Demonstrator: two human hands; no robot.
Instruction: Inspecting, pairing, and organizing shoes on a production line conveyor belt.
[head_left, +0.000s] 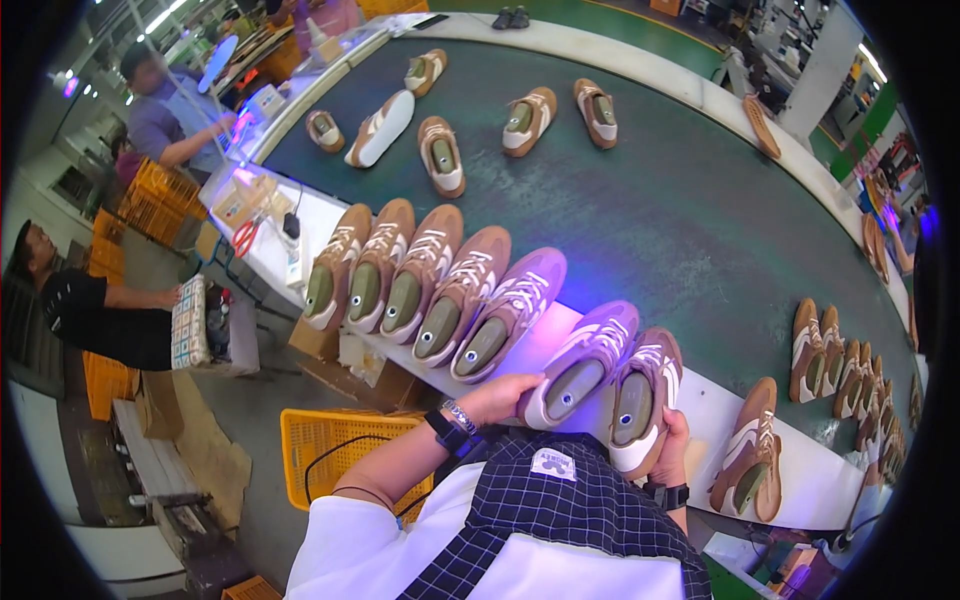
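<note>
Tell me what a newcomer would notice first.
Likely five brown lace-up shoes with white stripes, in a row left of centre. Next, the left hand and right hand, each holding a similar shoe near the lower middle. A yellow perforated plastic crate sits lower left.

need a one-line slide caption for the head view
Left hand and right hand each hold a brown-and-white lace-up sneaker beside a dark green conveyor belt.
</note>
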